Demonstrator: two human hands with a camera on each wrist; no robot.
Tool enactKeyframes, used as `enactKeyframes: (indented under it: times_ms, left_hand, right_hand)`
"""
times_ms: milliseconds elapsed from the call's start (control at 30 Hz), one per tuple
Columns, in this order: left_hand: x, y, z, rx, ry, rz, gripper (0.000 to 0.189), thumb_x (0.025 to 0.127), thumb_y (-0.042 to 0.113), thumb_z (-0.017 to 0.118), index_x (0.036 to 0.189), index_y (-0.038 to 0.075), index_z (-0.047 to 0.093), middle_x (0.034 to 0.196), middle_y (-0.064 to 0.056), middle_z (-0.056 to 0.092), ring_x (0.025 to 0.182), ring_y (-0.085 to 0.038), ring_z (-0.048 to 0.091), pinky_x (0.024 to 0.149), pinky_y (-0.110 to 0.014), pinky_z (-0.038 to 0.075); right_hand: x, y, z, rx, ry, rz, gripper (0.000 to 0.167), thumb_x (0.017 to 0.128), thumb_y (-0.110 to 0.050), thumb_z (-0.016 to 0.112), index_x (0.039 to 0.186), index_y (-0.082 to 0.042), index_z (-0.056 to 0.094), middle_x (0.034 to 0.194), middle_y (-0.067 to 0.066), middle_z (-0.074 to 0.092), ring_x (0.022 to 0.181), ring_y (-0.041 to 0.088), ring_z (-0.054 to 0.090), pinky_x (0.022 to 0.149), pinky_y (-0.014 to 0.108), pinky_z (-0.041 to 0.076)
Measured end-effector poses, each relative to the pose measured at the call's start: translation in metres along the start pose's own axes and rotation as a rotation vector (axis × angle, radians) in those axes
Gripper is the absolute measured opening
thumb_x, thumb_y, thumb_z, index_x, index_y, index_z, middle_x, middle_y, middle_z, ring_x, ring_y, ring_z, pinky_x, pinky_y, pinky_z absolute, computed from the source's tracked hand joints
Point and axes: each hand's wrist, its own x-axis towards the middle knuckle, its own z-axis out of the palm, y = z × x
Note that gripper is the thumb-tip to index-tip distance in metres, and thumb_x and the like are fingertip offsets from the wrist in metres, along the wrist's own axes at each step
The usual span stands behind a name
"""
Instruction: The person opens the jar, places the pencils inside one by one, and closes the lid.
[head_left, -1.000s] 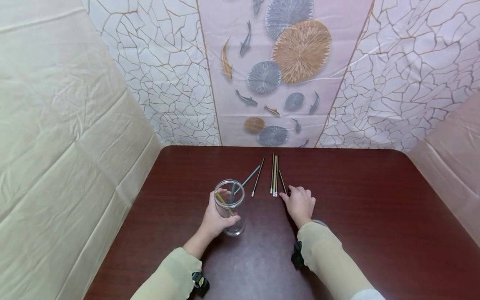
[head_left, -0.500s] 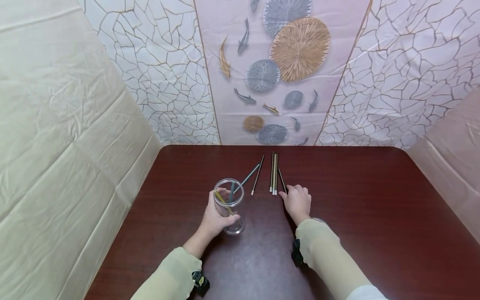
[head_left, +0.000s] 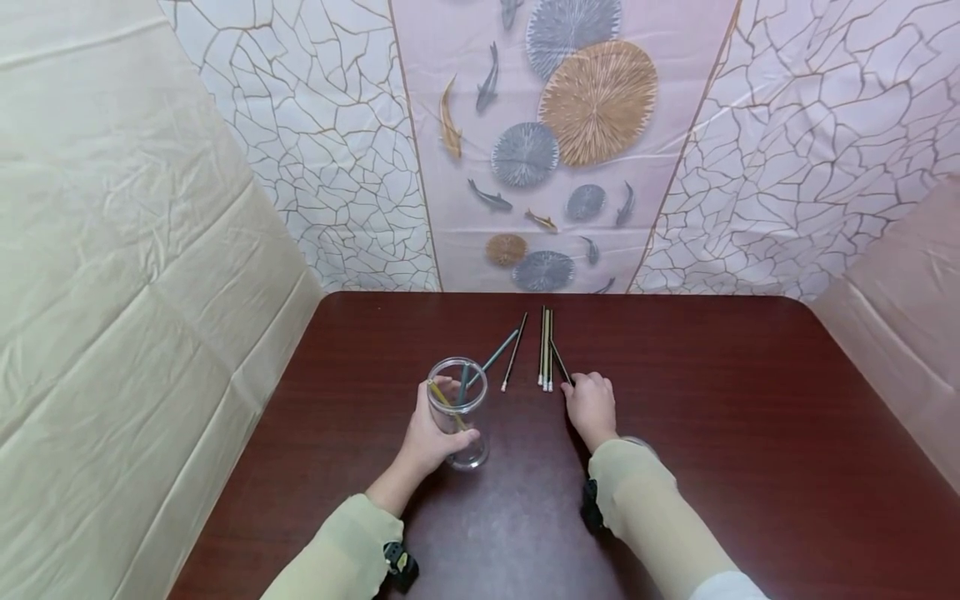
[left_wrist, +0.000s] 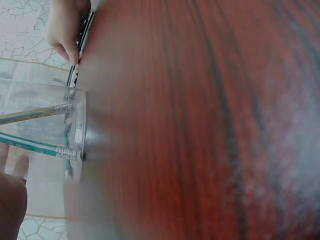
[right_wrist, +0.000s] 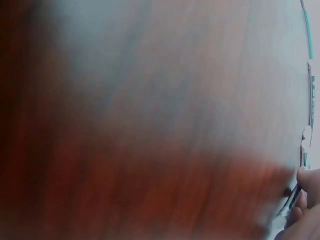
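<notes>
My left hand (head_left: 427, 439) grips a clear jar (head_left: 472, 421) that stands upright on the table. Inside lean a yellow pencil (head_left: 442, 397) and a teal pencil (head_left: 462, 385); the left wrist view shows their ferrule ends at the jar's bottom. My right hand (head_left: 591, 408) pinches the near end of a dark pencil (head_left: 559, 362), which lies slanted, its far end by a row of several dark and gold pencils (head_left: 546, 350). At the right wrist view's edge, fingers (right_wrist: 310, 180) curl on that pencil. Left of the row lies another dark pencil (head_left: 514, 354), beside a second teal pencil (head_left: 501, 350).
The dark red tabletop (head_left: 750, 417) ends at a patterned cloth backdrop (head_left: 360, 167). Pale cloth (head_left: 187, 333) hangs along the left side, and more cloth (head_left: 900, 333) along the right. Part of a clear round object (head_left: 639, 444) shows behind the right wrist.
My right hand has shifted slightly left and its fingers have closed on the dark pencil, whose far end now lies nearer the row. The left hand and jar stay put.
</notes>
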Motion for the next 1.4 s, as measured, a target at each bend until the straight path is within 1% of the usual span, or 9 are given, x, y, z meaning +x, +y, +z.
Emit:
enactKeyframes:
  times_ms: [167, 300, 433, 567, 767, 967, 1167, 1267, 1400]
  left_hand:
    - [0.000, -0.003, 0.000, 0.014, 0.008, 0.005, 0.080, 0.061, -0.020, 0.072, 0.126, -0.007, 0.026, 0.125, -0.021, 0.045, 0.116, -0.040, 0.044, 0.090, -0.032, 0.047]
    - [-0.001, 0.006, 0.001, 0.007, 0.010, -0.017, 0.080, 0.061, -0.022, 0.071, 0.127, -0.008, 0.026, 0.125, -0.022, 0.044, 0.117, -0.043, 0.043, 0.091, -0.032, 0.046]
    - [-0.003, 0.017, 0.002, 0.013, 0.011, -0.029, 0.080, 0.061, -0.021, 0.070, 0.127, -0.011, 0.025, 0.125, -0.023, 0.044, 0.117, -0.039, 0.043, 0.092, -0.025, 0.044]
    - [-0.003, 0.024, 0.003, 0.038, 0.012, -0.031, 0.080, 0.061, -0.019, 0.070, 0.126, -0.012, 0.026, 0.125, -0.025, 0.044, 0.117, -0.040, 0.043, 0.091, -0.024, 0.045]
    - [-0.003, 0.026, 0.002, 0.074, 0.009, -0.022, 0.078, 0.062, -0.017, 0.072, 0.126, -0.011, 0.027, 0.125, -0.027, 0.045, 0.116, -0.041, 0.043, 0.092, -0.026, 0.044]
    - [-0.003, 0.024, 0.002, 0.049, 0.000, -0.035, 0.080, 0.062, -0.020, 0.071, 0.127, -0.011, 0.026, 0.125, -0.028, 0.044, 0.117, -0.041, 0.043, 0.092, -0.031, 0.045]
    - [-0.002, 0.023, 0.003, 0.029, -0.009, -0.020, 0.079, 0.062, -0.021, 0.070, 0.126, -0.012, 0.025, 0.125, -0.029, 0.043, 0.117, -0.047, 0.042, 0.089, -0.023, 0.045]
    - [-0.003, 0.024, 0.003, 0.059, -0.003, -0.005, 0.078, 0.062, -0.019, 0.071, 0.126, -0.012, 0.027, 0.123, -0.027, 0.045, 0.114, -0.039, 0.046, 0.091, -0.023, 0.043]
    - [-0.004, 0.024, 0.005, 0.103, 0.002, 0.008, 0.078, 0.061, -0.017, 0.073, 0.125, -0.011, 0.029, 0.122, -0.025, 0.047, 0.111, -0.024, 0.050, 0.093, -0.019, 0.040]
  right_hand:
    - [-0.002, 0.002, -0.004, 0.041, 0.019, 0.011, 0.027, 0.088, -0.013, 0.064, 0.102, 0.009, 0.066, 0.093, 0.021, 0.066, 0.091, 0.035, 0.054, 0.086, 0.043, 0.037]
    - [-0.001, 0.001, -0.009, 0.098, 0.006, 0.037, 0.027, 0.090, -0.014, 0.062, 0.104, 0.009, 0.066, 0.094, 0.021, 0.065, 0.092, 0.035, 0.053, 0.087, 0.043, 0.037]
    - [0.002, -0.003, -0.014, 0.150, 0.012, 0.045, 0.027, 0.091, -0.015, 0.060, 0.104, 0.007, 0.066, 0.089, 0.018, 0.065, 0.091, 0.034, 0.052, 0.086, 0.043, 0.037]
    - [0.005, -0.011, -0.020, 0.210, 0.041, 0.055, 0.025, 0.091, -0.016, 0.060, 0.102, 0.005, 0.067, 0.083, 0.014, 0.063, 0.090, 0.033, 0.052, 0.086, 0.043, 0.037]
    - [0.008, -0.031, -0.038, 0.323, 0.071, 0.102, 0.025, 0.091, -0.019, 0.060, 0.103, 0.001, 0.068, 0.088, 0.013, 0.060, 0.092, 0.033, 0.051, 0.083, 0.042, 0.039]
    - [0.010, -0.063, -0.063, 0.519, 0.143, 0.105, 0.026, 0.090, -0.021, 0.061, 0.103, -0.001, 0.069, 0.091, 0.013, 0.061, 0.086, 0.026, 0.055, 0.077, 0.037, 0.043]
    - [0.007, -0.099, -0.080, 0.772, 0.155, 0.149, 0.024, 0.090, -0.023, 0.062, 0.102, -0.002, 0.067, 0.084, 0.007, 0.062, 0.073, 0.014, 0.051, 0.065, 0.024, 0.041]
    - [0.004, -0.117, -0.089, 0.894, 0.165, 0.170, 0.023, 0.090, -0.023, 0.063, 0.100, -0.002, 0.066, 0.078, 0.003, 0.058, 0.062, 0.010, 0.047, 0.055, 0.021, 0.040]
    - [0.000, -0.137, -0.101, 1.035, 0.209, 0.163, 0.020, 0.091, -0.019, 0.062, 0.097, 0.000, 0.064, 0.078, -0.003, 0.057, 0.065, 0.008, 0.047, 0.057, 0.020, 0.039]
